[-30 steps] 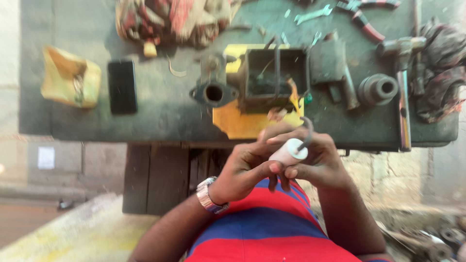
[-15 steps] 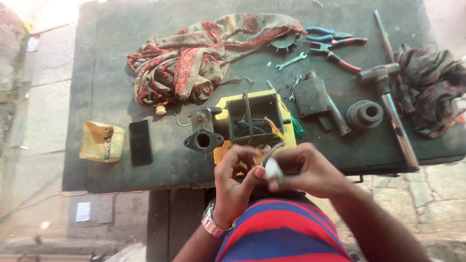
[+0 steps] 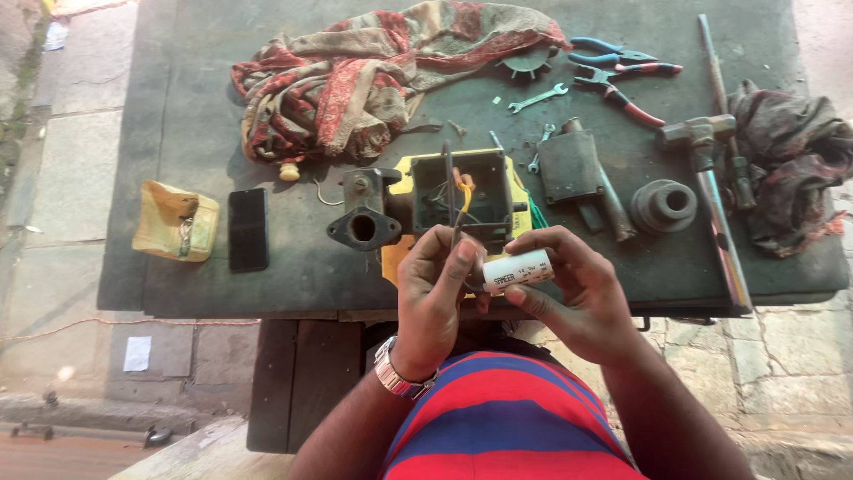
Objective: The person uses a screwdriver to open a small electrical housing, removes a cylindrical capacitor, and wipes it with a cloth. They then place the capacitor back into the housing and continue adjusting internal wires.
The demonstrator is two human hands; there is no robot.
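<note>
White cylindrical capacitor (image 3: 517,269) lying near-horizontal, long axis running left-right, right end tilting slightly up. Right hand (image 3: 573,293) clamping it; left hand (image 3: 435,298) pinching its left end.

Right hand (image 3: 569,289) holds a white cylinder (image 3: 518,269); left hand (image 3: 435,289) pinches its wires.

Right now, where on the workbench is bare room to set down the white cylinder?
Bare dark top lies left of the patterned cloth, above the black phone, and along the front edge below the phone. The middle around the yellow housing and the right side by the hammer are crowded.
</note>
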